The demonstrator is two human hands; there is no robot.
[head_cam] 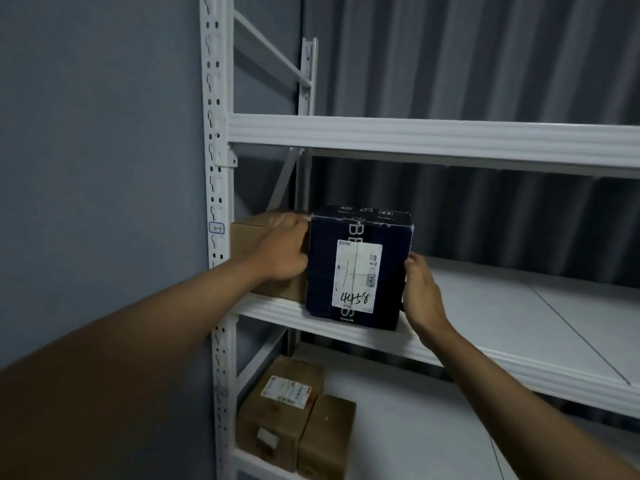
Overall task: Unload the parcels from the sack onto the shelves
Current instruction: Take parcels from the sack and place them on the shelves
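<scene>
A dark blue box (360,268) with a white shipping label marked 4458 stands on the middle shelf (485,306) of a white metal rack, near its left end and front edge. My left hand (282,251) grips the box's left side, fingers curled over its upper left corner. My right hand (420,289) lies against the box's right side with the thumb at its front edge. A brown cardboard parcel (249,237) sits just left of the blue box, partly behind my left hand. The sack is out of view.
The lower shelf (415,427) holds two brown parcels (284,407) at its left end, one bearing a label. The rack's left upright (216,202) stands against a grey wall. An upper shelf beam (433,135) runs overhead. White shelf surface stretches right of the blue box.
</scene>
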